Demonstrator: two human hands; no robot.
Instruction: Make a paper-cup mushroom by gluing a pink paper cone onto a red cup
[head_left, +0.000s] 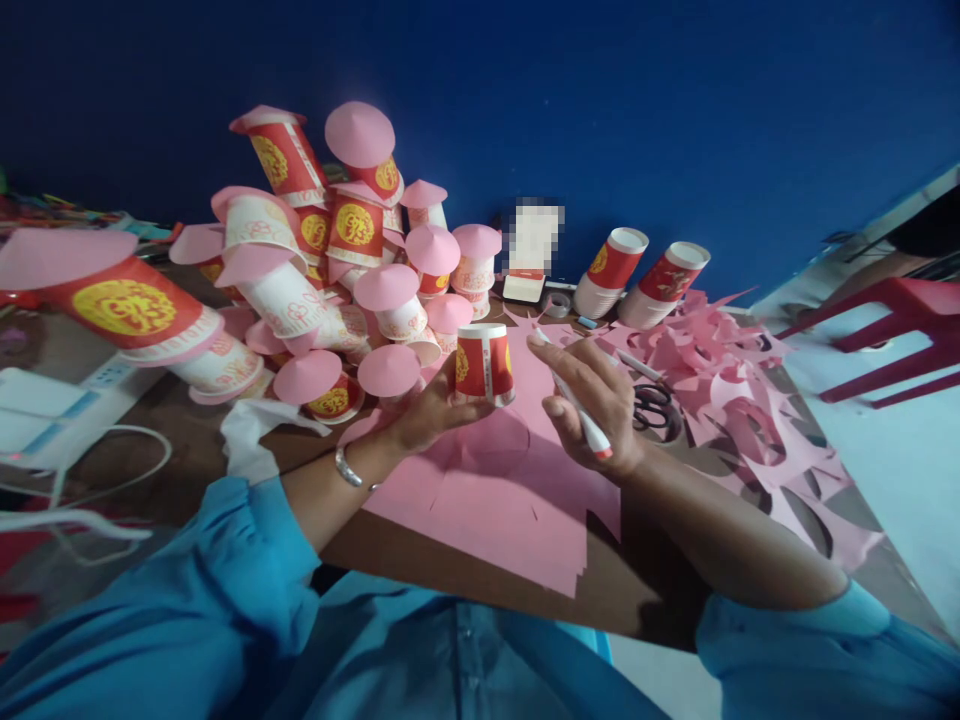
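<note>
Blue shirt front (405, 640) nearest me, I work above the pink paper sheets (510, 535). Over their far part my left hand (429, 412) grips the red paper cup (484, 366); over their right edge, apart, my right hand (604, 405) holds a white marker (595, 433). Light, steady pressure should avoid denting the cup.

1 red cup (484, 365) (white-topped) in left hand (429, 412)

I see one camera, worn on the head, close above and behind the left hand (427, 408) and right hand (600, 400), facing forward and down past them to the blue wall (480, 70).
</note>
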